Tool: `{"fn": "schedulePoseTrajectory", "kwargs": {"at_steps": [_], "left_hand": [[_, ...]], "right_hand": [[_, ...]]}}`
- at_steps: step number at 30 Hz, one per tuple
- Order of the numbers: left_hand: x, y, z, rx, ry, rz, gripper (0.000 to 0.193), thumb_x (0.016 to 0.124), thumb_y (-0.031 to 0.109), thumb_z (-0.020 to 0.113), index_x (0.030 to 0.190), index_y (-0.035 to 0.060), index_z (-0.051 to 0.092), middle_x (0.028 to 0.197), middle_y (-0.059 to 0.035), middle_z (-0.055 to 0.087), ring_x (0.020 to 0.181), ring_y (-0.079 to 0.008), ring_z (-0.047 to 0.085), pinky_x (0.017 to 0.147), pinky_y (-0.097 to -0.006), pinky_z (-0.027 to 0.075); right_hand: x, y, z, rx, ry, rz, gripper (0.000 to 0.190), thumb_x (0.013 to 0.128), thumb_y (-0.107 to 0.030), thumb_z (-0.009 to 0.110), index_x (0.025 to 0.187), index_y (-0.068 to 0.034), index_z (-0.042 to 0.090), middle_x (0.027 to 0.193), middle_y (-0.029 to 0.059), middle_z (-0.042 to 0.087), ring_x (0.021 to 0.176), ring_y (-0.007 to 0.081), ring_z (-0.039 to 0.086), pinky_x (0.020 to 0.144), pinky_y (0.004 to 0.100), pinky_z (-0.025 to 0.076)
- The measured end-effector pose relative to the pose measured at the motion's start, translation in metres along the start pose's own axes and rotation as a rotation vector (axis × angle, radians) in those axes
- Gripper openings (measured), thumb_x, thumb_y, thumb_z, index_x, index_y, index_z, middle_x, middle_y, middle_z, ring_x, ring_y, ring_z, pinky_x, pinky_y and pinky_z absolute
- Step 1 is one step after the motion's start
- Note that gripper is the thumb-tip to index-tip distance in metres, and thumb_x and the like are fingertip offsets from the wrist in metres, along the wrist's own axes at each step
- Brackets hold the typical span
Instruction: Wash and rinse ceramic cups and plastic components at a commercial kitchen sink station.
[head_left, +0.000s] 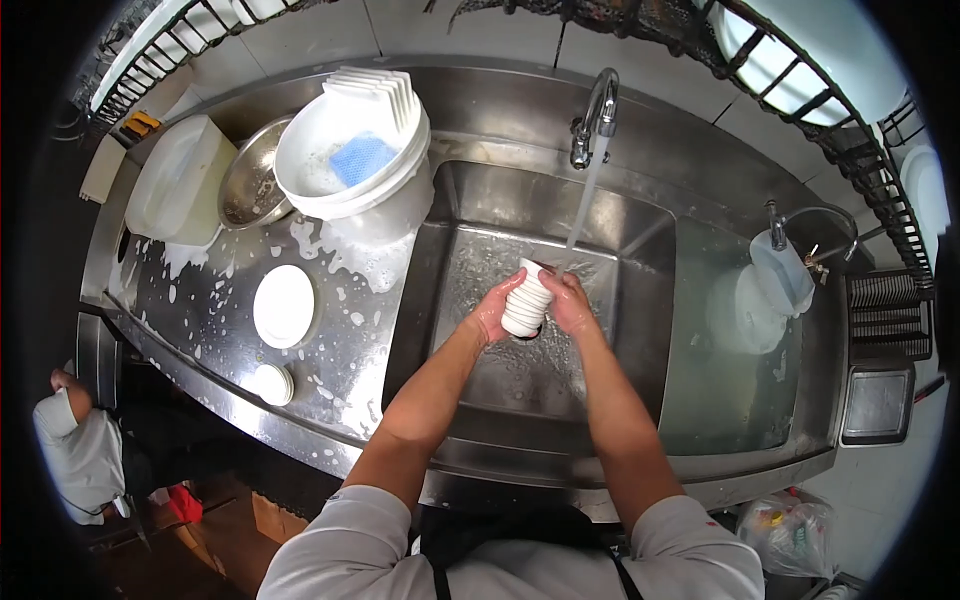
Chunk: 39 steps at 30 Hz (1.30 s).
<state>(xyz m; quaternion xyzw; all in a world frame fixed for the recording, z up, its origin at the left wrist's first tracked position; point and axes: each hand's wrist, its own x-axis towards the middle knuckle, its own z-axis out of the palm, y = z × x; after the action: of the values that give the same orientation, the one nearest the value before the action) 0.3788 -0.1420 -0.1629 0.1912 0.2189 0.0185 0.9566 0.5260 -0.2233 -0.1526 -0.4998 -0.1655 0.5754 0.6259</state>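
Observation:
A stack of several small white dishes is tilted between my two hands, over the basin of a stainless steel sink. My left hand grips the stack along its left side. On the other side, my right hand holds it near the top end. Water streams from a chrome faucet and lands just beyond my right hand. Shallow water spreads over the basin floor, and part of a dark drain shows below the stack.
On the soapy left counter are a white plate, stacked small dishes, a metal bowl, a plastic tub, and a white bucket with a blue cloth. A water-filled basin lies right. Another person stands left.

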Motion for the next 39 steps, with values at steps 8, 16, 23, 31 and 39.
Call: {"fn": "schedulePoseTrajectory", "kwargs": {"at_steps": [8,16,23,31,39], "left_hand": [[0.013,-0.025,0.016,-0.136,0.132,0.179,0.048,0.092,0.048,0.054,0.120,0.0089,0.058,0.110,-0.0111,0.067,0.092,-0.0276,0.067,0.077,-0.0463,0.055],[0.018,-0.021,0.040,-0.130,0.049,0.196,0.044,0.095,0.046,0.052,0.118,0.0088,0.059,0.106,-0.0062,0.067,0.092,-0.0252,0.066,0.079,-0.0460,0.054],[0.018,-0.008,0.064,-0.047,0.318,0.015,0.044,0.095,0.046,0.053,0.120,0.0103,0.058,0.108,-0.0057,0.066,0.093,-0.0223,0.064,0.074,-0.0432,0.052],[0.024,-0.012,0.086,0.066,0.319,0.179,0.035,0.099,0.033,0.046,0.124,0.0101,0.055,0.113,-0.0090,0.064,0.102,-0.0236,0.062,0.081,-0.0421,0.052],[0.015,-0.004,0.094,-0.144,0.185,0.260,0.041,0.101,0.028,0.034,0.130,0.0029,0.046,0.124,-0.0156,0.058,0.109,-0.0320,0.059,0.090,-0.0474,0.050]], "right_hand": [[-0.011,0.005,0.007,0.003,0.234,-0.184,0.022,0.087,-0.020,0.069,0.093,0.001,0.068,0.087,0.0055,0.068,0.077,0.0136,0.065,0.067,0.0282,0.052],[-0.018,-0.009,0.007,0.298,0.313,-0.200,0.023,0.084,-0.014,0.071,0.101,0.000,0.065,0.091,0.0073,0.067,0.079,0.0157,0.065,0.070,0.0309,0.053],[-0.018,-0.008,-0.009,0.240,0.304,-0.151,0.036,0.085,-0.020,0.071,0.112,0.001,0.059,0.099,0.0104,0.066,0.086,0.0215,0.065,0.075,0.0359,0.055],[-0.001,-0.016,-0.019,0.515,0.284,-0.214,0.043,0.087,-0.035,0.066,0.116,-0.004,0.059,0.102,0.0103,0.066,0.090,0.0253,0.066,0.080,0.0400,0.054],[0.002,-0.029,-0.015,0.534,0.395,-0.215,0.046,0.086,-0.040,0.066,0.113,-0.003,0.059,0.099,0.0113,0.067,0.086,0.0260,0.067,0.077,0.0407,0.056]]}}
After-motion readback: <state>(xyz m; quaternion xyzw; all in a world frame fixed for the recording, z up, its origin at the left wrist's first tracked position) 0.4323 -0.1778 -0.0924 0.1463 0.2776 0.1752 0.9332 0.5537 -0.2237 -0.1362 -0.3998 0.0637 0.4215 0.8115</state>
